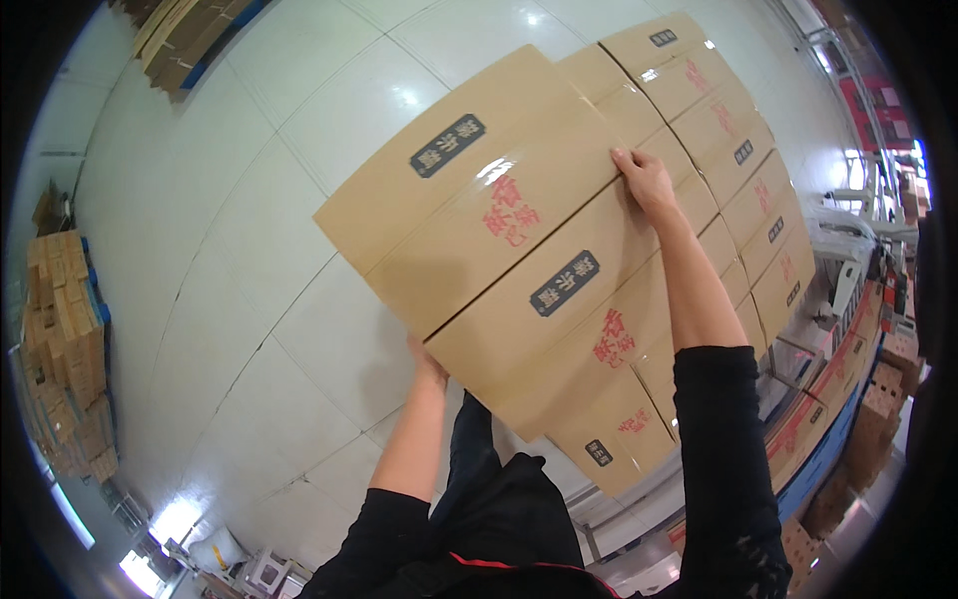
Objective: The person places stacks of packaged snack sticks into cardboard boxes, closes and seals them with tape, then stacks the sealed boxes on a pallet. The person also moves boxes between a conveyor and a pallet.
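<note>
Two taped cardboard cartons lie side by side before me, a far carton and a near carton, with a narrow dark seam between them. Each bears a dark label and red print. My right hand grips their right end where the seam meets the edge, thumb and fingers bent. At the opposite end, my left hand holds the corner by the seam; its fingers are mostly hidden by the cartons. Beneath and to the right, more cartons of the same kind form a stacked layer.
Pale tiled floor spreads to the left. A pallet of cartons stands at the far left, and flattened cardboard bundles sit at the top left. Along the right run a metal-framed machine and a row of cartons.
</note>
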The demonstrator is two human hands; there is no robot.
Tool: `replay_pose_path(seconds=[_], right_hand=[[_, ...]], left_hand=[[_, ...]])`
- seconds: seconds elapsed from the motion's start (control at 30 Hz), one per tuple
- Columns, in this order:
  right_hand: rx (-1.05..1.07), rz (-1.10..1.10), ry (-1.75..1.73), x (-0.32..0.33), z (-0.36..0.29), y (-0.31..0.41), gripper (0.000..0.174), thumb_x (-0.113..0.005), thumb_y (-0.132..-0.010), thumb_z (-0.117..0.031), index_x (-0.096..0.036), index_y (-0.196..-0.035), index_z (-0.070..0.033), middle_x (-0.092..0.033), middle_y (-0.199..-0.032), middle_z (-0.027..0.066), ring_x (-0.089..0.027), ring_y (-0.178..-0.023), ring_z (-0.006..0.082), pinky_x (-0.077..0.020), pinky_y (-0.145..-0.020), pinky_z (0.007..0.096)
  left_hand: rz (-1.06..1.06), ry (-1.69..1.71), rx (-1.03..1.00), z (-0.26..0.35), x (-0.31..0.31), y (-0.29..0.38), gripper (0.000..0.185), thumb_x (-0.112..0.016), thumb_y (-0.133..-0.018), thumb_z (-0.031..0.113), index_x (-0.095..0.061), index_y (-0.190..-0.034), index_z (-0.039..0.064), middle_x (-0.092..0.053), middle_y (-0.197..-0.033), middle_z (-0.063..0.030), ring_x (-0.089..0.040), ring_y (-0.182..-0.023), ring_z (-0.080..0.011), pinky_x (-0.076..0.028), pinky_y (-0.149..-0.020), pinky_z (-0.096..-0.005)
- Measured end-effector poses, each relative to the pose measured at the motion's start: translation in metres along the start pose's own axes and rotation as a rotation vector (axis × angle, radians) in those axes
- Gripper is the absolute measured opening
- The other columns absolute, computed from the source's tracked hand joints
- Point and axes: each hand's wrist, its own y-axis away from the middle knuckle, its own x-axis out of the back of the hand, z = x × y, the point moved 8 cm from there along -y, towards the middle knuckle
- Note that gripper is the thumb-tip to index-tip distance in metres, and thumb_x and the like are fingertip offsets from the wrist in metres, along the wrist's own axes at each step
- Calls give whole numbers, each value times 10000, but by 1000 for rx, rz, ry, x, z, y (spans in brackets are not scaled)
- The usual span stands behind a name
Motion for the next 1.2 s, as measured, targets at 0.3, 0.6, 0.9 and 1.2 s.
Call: replay_pose_path(seconds=[0.3,0.6,0.9,1.2], right_hand=[[230,4,-231,11,8,21,729,-585,-932,-579,-540,-1419,-40,-647,-1307,213,-598,-1242,364,-471,-1038,431],[101,569,-141,66,236,262,527,-650,-962,-305,-532,-1370,6,-548,-1406,233,-495,-1323,403,-404,-1109,463],[-734,626,-65,50,627,668,582,-649,-943,-288,-484,-1391,44,-496,-1442,265,-451,-1353,418,-348,-1146,486],[-1465,988,248,163,1061,1063,657,-532,-1001,-468,-499,-1368,77,-531,-1377,283,-466,-1320,445,-368,-1111,514]], left_hand=[[-281,120,66,-26,-12,20,460,-444,-1047,379,-579,-1307,24,-672,-1189,-112,-667,-1051,-284,-582,-835,-419],[-274,-106,319,-134,36,88,507,-423,-1053,403,-493,-1420,60,-601,-1358,-97,-594,-1219,-291,-516,-995,-458],[-111,-702,505,-307,60,258,451,-508,-1034,361,-516,-1398,94,-606,-1346,-72,-570,-1234,-244,-402,-1050,-470],[-457,-1017,636,-621,9,500,354,-567,-1008,350,-587,-1263,105,-676,-1154,-55,-639,-1070,-204,-489,-935,-437]])
